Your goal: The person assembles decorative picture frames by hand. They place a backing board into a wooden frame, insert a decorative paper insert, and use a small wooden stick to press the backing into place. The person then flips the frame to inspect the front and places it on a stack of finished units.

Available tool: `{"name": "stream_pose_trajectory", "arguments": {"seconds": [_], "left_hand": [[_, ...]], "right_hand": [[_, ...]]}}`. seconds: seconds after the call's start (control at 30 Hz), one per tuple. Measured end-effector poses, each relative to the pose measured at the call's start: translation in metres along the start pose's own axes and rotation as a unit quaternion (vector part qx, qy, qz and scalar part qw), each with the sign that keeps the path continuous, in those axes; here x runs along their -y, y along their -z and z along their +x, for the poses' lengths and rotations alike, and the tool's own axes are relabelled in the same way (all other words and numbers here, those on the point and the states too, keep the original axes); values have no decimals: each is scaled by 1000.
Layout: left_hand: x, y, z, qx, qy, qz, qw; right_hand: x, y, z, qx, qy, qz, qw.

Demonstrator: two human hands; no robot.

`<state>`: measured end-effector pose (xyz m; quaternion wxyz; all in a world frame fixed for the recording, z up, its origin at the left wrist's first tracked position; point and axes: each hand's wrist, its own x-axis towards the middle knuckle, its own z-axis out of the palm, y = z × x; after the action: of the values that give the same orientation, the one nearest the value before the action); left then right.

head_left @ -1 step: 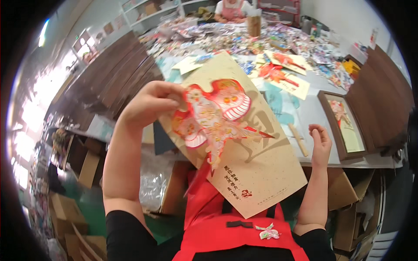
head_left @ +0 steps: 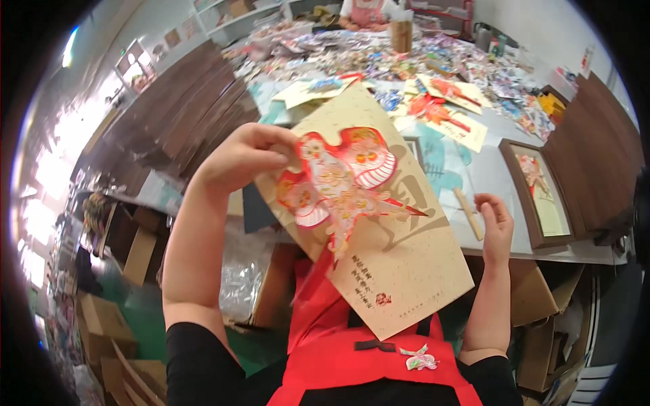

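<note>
My left hand (head_left: 252,152) is closed in a pinch at the left side of a large speckled beige card (head_left: 413,264), beside the head of a layered red-and-white paper swallow kite (head_left: 333,179). The kite lies against the card's face, which also carries a big grey brush character and small dark writing. Both are held tilted above my lap, and a red strip (head_left: 313,274) hangs below the kite, blurred. Loosely curled, with thumb and fingers apart, my right hand (head_left: 496,227) is empty at the table's near edge, next to a narrow wooden stick (head_left: 468,214).
A dark brown frame (head_left: 520,183) with a similar kite stands right, against stacked brown frames (head_left: 599,155). More brown frames (head_left: 172,115) are stacked left. Cards with red kites (head_left: 464,128) lie ahead; colourful paper pieces (head_left: 325,57) cover the far table, where another person (head_left: 369,15) sits.
The view has shifted slightly. The card and my left hand appear a little further right. My left hand keeps its pinch, and my right hand stays by the stick.
</note>
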<state>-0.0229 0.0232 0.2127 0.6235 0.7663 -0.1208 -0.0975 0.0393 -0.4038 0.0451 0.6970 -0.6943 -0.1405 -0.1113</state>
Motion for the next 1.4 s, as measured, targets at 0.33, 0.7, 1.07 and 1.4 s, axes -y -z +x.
{"name": "stream_pose_trajectory", "arguments": {"seconds": [0.33,0.7,1.07,1.4], "left_hand": [[71,-18,17,-8,19,96,995],[135,-164,-33,-305,-147,423,840],[158,-166,-75,-196,23,158,967],[209,-22,-169,-592,12,384,709]], "right_hand": [[9,-87,-53,281,-196,113,933],[9,-118,-76,116,-77,44,989],[-1,-118,-64,37,-74,111,990],[-13,-81,-45,-26,-46,99,994]]}}
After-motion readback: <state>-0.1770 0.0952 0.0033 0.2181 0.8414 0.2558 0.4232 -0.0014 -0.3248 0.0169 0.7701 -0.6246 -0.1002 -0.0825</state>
